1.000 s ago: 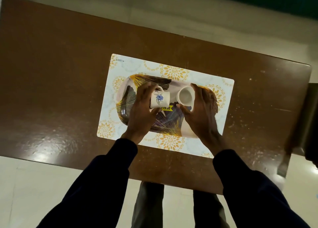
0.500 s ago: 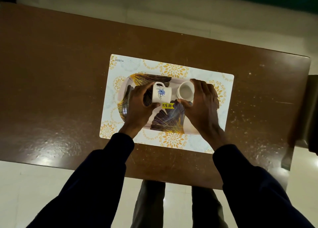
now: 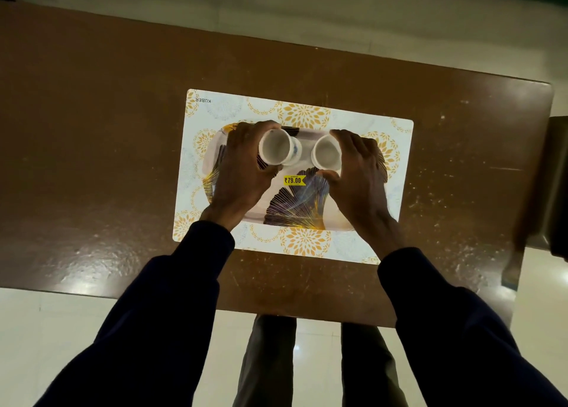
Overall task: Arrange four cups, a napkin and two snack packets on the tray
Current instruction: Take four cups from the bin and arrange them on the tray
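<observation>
- A person looks straight down at a brown tabletop (image 3: 92,136), with both dark-sleeved arms reaching forward.
- A patterned placemat (image 3: 307,113) lies on the tabletop, and an oval tray (image 3: 295,210) with a gold and dark leaf design sits on the placemat.
- A yellow price sticker (image 3: 294,180) reading 79.00 is stuck near the middle of the tray.
- The left hand (image 3: 242,173) has its fingers wrapped around a white cup (image 3: 274,151), gripping it over the far left part of the tray; a small blue mark shows on the cup's side.
- The right hand (image 3: 358,176) has its fingers curled around a second white cup (image 3: 326,151), gripping it over the far right part of the tray.
- Both cups are mouth up and appear empty, set apart with a gap of tray between them. Whether they already rest on the tray or are just above it cannot be told.
- Judgement: the step in hand is placing the first 2 of the 4 cups along the far edge of the tray.
- No other cups, napkin or snack packets are in view.
- Judgement: the next move calls for letting go of both cups once they stand steady, then fetching the remaining 2 cups, leaving the near half of the tray free for the napkin and 2 packets.
</observation>
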